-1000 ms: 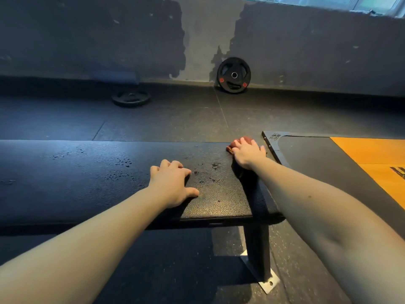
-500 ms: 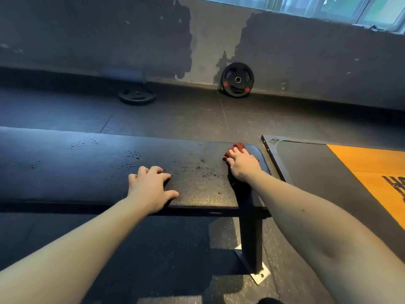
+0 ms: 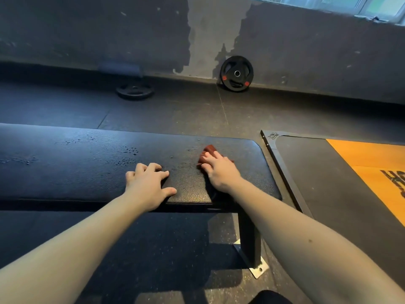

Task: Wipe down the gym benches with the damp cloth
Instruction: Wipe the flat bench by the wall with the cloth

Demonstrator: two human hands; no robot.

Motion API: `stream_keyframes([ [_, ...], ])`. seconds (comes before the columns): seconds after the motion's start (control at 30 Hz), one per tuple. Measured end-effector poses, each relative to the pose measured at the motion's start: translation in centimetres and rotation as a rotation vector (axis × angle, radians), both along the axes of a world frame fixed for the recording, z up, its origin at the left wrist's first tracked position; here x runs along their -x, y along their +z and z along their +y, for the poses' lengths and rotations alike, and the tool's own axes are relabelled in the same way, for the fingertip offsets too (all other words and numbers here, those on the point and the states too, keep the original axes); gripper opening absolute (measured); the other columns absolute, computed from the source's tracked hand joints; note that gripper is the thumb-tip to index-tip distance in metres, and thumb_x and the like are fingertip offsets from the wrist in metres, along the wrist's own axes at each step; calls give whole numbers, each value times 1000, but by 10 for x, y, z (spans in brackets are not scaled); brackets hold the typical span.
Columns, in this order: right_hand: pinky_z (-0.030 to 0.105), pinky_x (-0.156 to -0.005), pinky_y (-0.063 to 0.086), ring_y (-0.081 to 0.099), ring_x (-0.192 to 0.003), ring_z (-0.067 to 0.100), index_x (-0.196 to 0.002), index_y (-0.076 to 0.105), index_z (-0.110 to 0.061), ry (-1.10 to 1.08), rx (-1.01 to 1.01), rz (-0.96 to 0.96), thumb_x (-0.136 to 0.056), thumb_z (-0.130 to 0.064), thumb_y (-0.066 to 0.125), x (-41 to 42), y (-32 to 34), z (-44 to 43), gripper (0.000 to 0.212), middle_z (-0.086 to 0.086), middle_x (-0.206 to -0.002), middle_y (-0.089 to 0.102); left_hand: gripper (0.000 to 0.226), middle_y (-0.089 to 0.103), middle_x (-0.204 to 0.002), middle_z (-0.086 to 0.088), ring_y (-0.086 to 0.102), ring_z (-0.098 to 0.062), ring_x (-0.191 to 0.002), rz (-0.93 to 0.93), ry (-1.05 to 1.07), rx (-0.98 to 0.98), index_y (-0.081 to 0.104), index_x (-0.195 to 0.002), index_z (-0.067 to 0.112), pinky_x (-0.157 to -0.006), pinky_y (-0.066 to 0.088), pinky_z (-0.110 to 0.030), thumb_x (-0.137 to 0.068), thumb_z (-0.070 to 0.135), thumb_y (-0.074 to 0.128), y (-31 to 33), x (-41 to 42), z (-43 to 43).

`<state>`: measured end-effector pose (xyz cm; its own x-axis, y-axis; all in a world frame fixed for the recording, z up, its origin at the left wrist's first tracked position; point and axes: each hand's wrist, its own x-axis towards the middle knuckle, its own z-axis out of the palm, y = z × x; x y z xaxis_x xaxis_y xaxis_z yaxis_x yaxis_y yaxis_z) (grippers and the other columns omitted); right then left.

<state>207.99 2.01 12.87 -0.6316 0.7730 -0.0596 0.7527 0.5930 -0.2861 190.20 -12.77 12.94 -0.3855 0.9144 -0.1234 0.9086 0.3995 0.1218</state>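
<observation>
A black padded gym bench (image 3: 76, 167) runs from the left edge to the middle right, with water droplets scattered on its top. My right hand (image 3: 221, 172) presses a reddish-brown cloth (image 3: 208, 151) onto the pad near its right end; most of the cloth is hidden under the palm. My left hand (image 3: 148, 186) rests flat on the bench's near edge with fingers spread and nothing in it.
The bench's black leg (image 3: 248, 238) stands on a metal foot plate (image 3: 256, 265) on the rubber floor. To the right lies a lifting platform (image 3: 328, 183) with an orange wooden panel (image 3: 377, 159). One weight plate (image 3: 237, 73) leans on the wall, another plate (image 3: 134, 91) lies flat.
My right hand has slid the cloth leftward from the bench's far right corner toward the middle of the pad. The left hand stays on the near edge. The view has tilted slightly.
</observation>
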Motion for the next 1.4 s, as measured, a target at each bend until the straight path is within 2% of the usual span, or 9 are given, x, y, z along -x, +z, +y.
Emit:
stream_keyframes([
  [0.23, 45, -126, 14, 20, -155, 28, -153, 44, -20, -309, -67, -26, -111, -36, 29, -34, -5, 3, 47, 3, -167, 30, 75, 29, -159, 10, 23, -23, -143, 30, -52, 25, 36, -153, 42, -112, 27, -45, -88, 79, 43, -1, 2, -4],
  [0.47, 40, -128, 7, 10, -158, 21, -155, 40, -26, -97, -52, 59, -111, -37, 33, 5, -19, -61, 47, -3, -169, 26, 76, 27, -160, 10, 22, -24, -143, 27, -27, 11, 35, -154, 42, -112, 26, -46, -88, 80, 42, -5, 1, -3],
  [0.57, 38, -126, 12, 20, -155, 21, -154, 45, -27, -69, -16, 68, -111, -36, 36, -20, -7, -56, 45, -5, -167, 30, 75, 27, -160, 11, 21, -23, -143, 7, -21, 5, 35, -154, 42, -112, 25, -45, -89, 79, 43, -6, 0, -4],
  [0.63, 39, -124, 16, 26, -152, 23, -152, 48, -25, -126, -50, 74, -111, -35, 37, -45, -5, -52, 44, -3, -165, 34, 74, 27, -160, 11, 21, -22, -142, -2, -18, -6, 36, -153, 42, -112, 25, -44, -89, 78, 43, -7, 0, -6],
  [0.73, 39, -127, 9, 17, -157, 21, -156, 42, -26, -265, -69, 71, -111, -37, 36, -68, -12, -49, 47, -4, -167, 30, 74, 28, -160, 11, 21, -23, -143, 3, -25, -9, 36, -154, 41, -112, 26, -45, -89, 78, 43, -7, 0, -4],
  [0.87, 45, -127, 10, 18, -156, 24, -151, 47, -25, -348, -163, 80, -109, -40, 34, -39, -20, -73, 46, -2, -164, 36, 75, 28, -159, 10, 22, -23, -142, 14, -30, 3, 35, -154, 41, -112, 26, -45, -89, 78, 43, -7, 2, -3],
  [1.1, 41, -127, 3, 18, -157, 20, -150, 50, -29, -121, -139, 180, -108, -36, 42, -41, -34, -88, 43, -8, -163, 39, 76, 27, -160, 12, 22, -22, -143, 13, -12, 7, 35, -154, 42, -111, 25, -44, -89, 79, 43, -6, 1, -4],
  [1.27, 57, -126, -1, 15, -158, 27, -150, 49, -32, -343, -145, 146, -109, -39, 40, -86, -38, -70, 43, -9, -163, 37, 75, 25, -161, 11, 21, -23, -143, 30, -21, 21, 32, -156, 41, -111, 25, -44, -91, 78, 41, -5, -2, -3],
  [1.4, 59, -125, 11, 25, -155, 31, -144, 54, -28, -435, -212, 120, -107, -39, 41, -52, -42, -86, 41, -2, -160, 44, 76, 26, -161, 10, 21, -24, -143, 18, -17, 29, 33, -155, 41, -111, 26, -45, -90, 78, 43, -5, -1, 0],
])
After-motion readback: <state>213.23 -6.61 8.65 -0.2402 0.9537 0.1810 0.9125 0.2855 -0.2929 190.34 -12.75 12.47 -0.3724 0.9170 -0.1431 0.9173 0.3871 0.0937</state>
